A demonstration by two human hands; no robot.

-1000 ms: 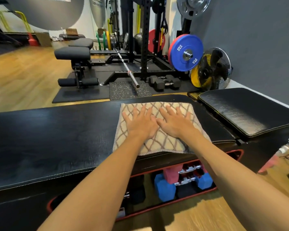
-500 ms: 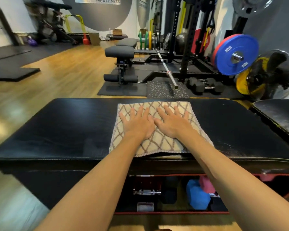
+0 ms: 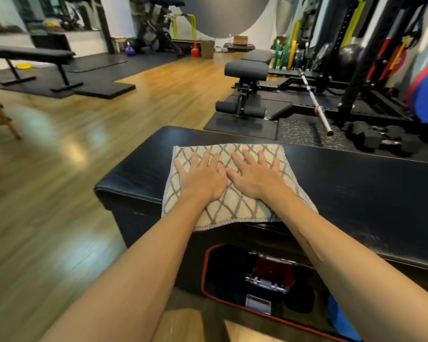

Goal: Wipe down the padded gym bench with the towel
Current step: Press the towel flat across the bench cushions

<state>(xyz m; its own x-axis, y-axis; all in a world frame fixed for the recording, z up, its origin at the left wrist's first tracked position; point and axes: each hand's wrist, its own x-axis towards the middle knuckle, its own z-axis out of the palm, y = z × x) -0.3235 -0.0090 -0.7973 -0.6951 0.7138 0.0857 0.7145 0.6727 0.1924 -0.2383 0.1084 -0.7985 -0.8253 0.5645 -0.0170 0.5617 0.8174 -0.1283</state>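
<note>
A beige towel (image 3: 235, 208) with a brown diamond pattern lies flat on the black padded bench (image 3: 356, 188), close to the bench's left end, its near edge hanging slightly over the front. My left hand (image 3: 203, 177) and my right hand (image 3: 255, 176) press flat on the towel side by side, fingers spread and straight, thumbs almost touching.
Under the bench an open compartment (image 3: 257, 280) holds dumbbells. Behind stand a small adjustable bench (image 3: 245, 72), a barbell (image 3: 316, 104), black dumbbells (image 3: 371, 139) and a rack with weight plates. Wooden floor (image 3: 59, 169) spreads to the left, with a flat bench (image 3: 35, 55) on mats.
Both hands have slid the towel leftward along the bench, from near its right end to near its left end. The hands stay flat on it.
</note>
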